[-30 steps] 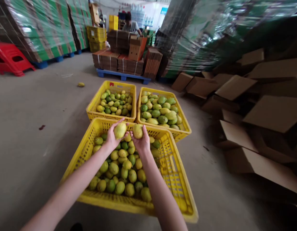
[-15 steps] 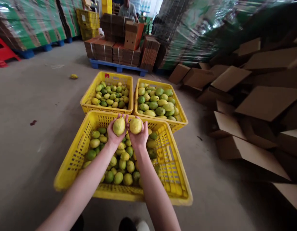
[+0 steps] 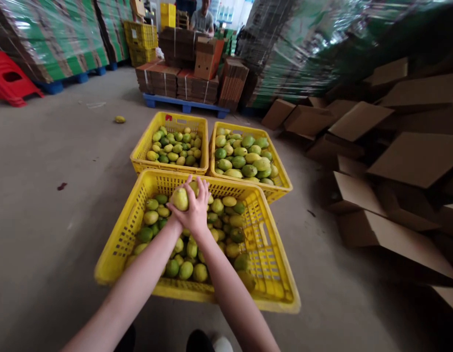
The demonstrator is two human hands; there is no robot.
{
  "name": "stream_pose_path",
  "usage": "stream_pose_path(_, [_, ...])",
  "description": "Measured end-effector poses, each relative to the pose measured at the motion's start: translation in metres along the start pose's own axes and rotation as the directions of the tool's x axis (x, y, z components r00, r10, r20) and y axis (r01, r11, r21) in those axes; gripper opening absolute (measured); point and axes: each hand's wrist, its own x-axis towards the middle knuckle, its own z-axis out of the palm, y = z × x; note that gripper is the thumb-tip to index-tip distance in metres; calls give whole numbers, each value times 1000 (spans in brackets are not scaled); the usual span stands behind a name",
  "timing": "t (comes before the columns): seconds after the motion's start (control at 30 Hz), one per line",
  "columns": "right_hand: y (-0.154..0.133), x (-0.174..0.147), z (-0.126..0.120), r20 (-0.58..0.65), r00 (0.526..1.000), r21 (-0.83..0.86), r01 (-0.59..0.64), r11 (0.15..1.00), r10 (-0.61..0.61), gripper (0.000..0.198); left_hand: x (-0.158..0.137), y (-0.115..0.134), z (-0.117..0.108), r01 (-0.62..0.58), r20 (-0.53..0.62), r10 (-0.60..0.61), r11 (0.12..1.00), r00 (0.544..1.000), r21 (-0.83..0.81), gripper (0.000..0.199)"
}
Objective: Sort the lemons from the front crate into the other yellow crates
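Observation:
My two hands are together over the front yellow crate (image 3: 281, 288), which holds many green and yellow lemons (image 3: 186, 270). A pale yellow lemon (image 3: 180, 199) shows at the left of the grasp, and a second lemon (image 3: 194, 187) is partly hidden behind fingers. My right hand (image 3: 197, 210) is closed across the two lemons from the right, its thumb beneath the first and its fingers raised. Underneath, my left hand (image 3: 176, 221) supports them, with most of its fingers covered by the fruit and the right hand.
Two more yellow crates (image 3: 138, 159) (image 3: 285, 183) of lemons stand just beyond. A loose lemon (image 3: 120, 119) lies on the floor. Cardboard boxes (image 3: 410, 239) pile up at right. Flattened cartons sit on a blue pallet (image 3: 186, 104), with a person (image 3: 202, 20) behind. A red stool (image 3: 13, 80) is at left.
My hands were side by side, palms up, each with one lemon. My right hand has turned over and moved left across both lemons. The view has shifted slightly left.

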Motion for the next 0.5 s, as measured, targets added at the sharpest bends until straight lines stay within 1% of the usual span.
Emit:
stream_pose_path(0.07, [-3, -3, 1, 48, 995, 65, 84, 994, -87, 49, -1, 3, 2, -36, -69, 36, 999, 997, 1, 39])
stream_pose_path(0.1, [-4, -4, -1, 52, 993, 114, 96, 989, -102, 46, -1, 6, 4, -68, -84, 67, 997, 994, -19, 35])
stream_pose_path(0.13, [-4, -5, -2, 35, 996, 161, 80, 984, -87, 46, -1, 11, 6, -88, -83, 84, 995, 993, -50, 28])
stream_pose_path(0.2, [-3, -5, -9, -68, 998, 239, 1, 971, 15, 50, 0, 21, 12, -124, -89, 113, 984, 990, -128, 18])
stream_pose_path(0.23, [-2, -4, -12, -137, 988, 270, -39, 962, 78, 53, 0, 26, 15, -140, -89, 126, 976, 988, -166, 20])
stream_pose_path(0.3, [1, 1, -20, -272, 947, 322, -75, 944, 168, 56, 2, 33, 18, -174, -88, 159, 964, 983, -203, 24])
stream_pose_path(0.37, [4, 5, -26, -378, 900, 371, -67, 926, 216, 55, 2, 36, 20, -213, -73, 202, 954, 977, -210, 22])
stream_pose_path(0.43, [7, 8, -29, -427, 865, 433, -59, 899, 262, 52, 1, 37, 21, -241, -44, 237, 948, 970, -208, 19])
stream_pose_path(0.5, [6, 10, -29, -396, 859, 511, -88, 855, 325, 51, 1, 38, 22, -249, -27, 249, 946, 968, -208, 18])
